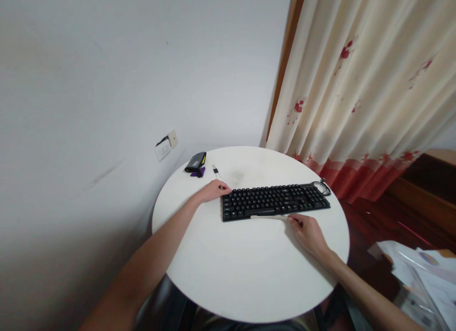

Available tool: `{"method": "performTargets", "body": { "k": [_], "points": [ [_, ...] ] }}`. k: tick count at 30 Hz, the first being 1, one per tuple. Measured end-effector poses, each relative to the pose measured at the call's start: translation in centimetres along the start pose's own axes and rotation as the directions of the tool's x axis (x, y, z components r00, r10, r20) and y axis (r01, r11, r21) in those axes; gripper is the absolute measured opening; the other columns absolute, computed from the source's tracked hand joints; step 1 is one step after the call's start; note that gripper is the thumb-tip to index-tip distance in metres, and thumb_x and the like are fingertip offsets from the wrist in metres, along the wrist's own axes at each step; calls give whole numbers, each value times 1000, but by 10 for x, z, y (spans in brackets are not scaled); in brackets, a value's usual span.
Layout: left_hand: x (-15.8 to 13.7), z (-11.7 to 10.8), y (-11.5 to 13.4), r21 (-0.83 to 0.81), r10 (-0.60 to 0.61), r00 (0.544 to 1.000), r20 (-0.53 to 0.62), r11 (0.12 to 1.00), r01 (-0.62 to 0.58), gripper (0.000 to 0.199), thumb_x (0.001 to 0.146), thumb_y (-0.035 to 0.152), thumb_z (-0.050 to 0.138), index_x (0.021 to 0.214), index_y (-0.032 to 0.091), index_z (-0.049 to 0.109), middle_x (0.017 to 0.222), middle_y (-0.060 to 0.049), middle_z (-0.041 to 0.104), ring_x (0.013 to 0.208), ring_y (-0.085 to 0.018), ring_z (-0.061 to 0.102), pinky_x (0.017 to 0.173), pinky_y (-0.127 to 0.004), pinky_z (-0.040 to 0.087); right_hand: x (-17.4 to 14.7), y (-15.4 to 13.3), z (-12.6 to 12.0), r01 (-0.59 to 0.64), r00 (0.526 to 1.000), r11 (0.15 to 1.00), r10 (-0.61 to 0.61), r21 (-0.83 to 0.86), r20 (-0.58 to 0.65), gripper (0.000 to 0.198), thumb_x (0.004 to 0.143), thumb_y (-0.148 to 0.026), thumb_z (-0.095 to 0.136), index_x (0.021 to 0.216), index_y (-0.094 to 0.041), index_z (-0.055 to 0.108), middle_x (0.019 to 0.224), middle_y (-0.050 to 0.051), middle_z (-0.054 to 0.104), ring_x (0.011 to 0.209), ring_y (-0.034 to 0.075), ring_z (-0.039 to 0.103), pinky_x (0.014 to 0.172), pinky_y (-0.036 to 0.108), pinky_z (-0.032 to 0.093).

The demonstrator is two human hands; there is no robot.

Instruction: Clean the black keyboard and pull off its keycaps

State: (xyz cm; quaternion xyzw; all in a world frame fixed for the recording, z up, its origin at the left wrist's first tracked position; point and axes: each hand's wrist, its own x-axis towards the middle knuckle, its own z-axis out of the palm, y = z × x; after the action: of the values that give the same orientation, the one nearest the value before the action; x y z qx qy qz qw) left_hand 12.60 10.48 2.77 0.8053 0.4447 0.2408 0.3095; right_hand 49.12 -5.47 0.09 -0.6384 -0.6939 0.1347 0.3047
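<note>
While the left hand (211, 191) grips its far-left corner, a black, pale-lettered keyboard (272, 201) stretches toward the tabletop's (231, 269) right edge, the right hand (308, 232) pinching a slim cream strip (269, 217).

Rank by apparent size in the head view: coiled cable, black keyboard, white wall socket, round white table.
1. Round white table
2. Black keyboard
3. Coiled cable and white wall socket: too alike to rank.

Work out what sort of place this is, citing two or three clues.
Probably a room in a home: a long flowered curtain, a wooden floor and a small round table bearing a keyboard.
</note>
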Motion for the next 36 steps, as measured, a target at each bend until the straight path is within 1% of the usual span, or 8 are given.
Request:
{"method": "performTargets", "body": {
  "k": [4, 9, 16, 22, 27, 30, 36],
  "points": [
    [-1, -1, 1, 9, -7, 1000, 1, 1000, 7, 36, 80, 48, 62, 87, 15, 76, 88, -6, 75, 83, -21, 66, 78, -29, 47, 3, 16, -7, -38, 999, 999, 38, -34, -1, 35, 88, -39, 44, 90, -20, 74, 76, 6, 73, 64, 22, 61, 60, 28, 39],
    [-1, -2, 2, 39, -6, 1000, -5, 999, 6, 38, 80, 51, 62, 87, 16, 76, 88, -5, 75, 83, -21, 65, 78, -28, 47, 8, 39, -17, -84, 996, 995, 82, -57, -40, 35, 87, -40, 46, 93, -20, 74, 80, 7, 74, 65, 21, 62, 63, 29, 41],
    [0, -3, 5, 45, -16, 1000, -1, 999, 16, 38, 80, 51, 61, 87, 16, 76, 87, -5, 75, 83, -22, 65, 77, -28, 47, 9, 65, -35, -121, 991, 990, 117, -65, -72, 37, 87, -40, 45, 95, -18, 74, 77, 7, 73, 62, 21, 62, 63, 30, 42],
    [-2, -4, 11, 50, -17, 1000, 1, 999, 17, 37, 80, 50, 61, 85, 16, 76, 86, -5, 75, 82, -21, 65, 78, -28, 47, 8, 91, -49, -135, 986, 989, 129, -53, -104, 37, 85, -42, 46, 90, -18, 73, 80, 8, 73, 66, 22, 63, 66, 30, 45],
    [-2, -5, 13, 58, -22, 1000, 10, 998, 22, 36, 80, 49, 60, 84, 16, 75, 85, -5, 74, 82, -21, 65, 77, -28, 47, 6, 114, -60, -179, 974, 983, 170, -42, -150, 37, 84, -43, 48, 92, -17, 74, 80, 8, 73, 66, 21, 64, 62, 29, 44],
    [-1, -5, 12, 73, -32, 999, 6, 997, 31, 37, 80, 50, 60, 85, 16, 75, 85, -5, 74, 81, -21, 65, 75, -28, 47, 5, 127, -66, -195, 966, 980, 184, -45, -181, 39, 83, -44, 48, 92, -16, 74, 80, 9, 73, 66, 21, 64, 63, 29, 45],
    [-1, -6, 12, 95, -25, 1000, 11, 995, 24, 35, 79, 49, 61, 84, 17, 76, 82, -4, 74, 79, -21, 64, 75, -28, 46, 2, 144, -77, -239, 947, 971, 233, -2, -221, 38, 82, -43, 49, 90, -15, 73, 84, 10, 74, 73, 23, 67, 65, 29, 46]
  ]
}}
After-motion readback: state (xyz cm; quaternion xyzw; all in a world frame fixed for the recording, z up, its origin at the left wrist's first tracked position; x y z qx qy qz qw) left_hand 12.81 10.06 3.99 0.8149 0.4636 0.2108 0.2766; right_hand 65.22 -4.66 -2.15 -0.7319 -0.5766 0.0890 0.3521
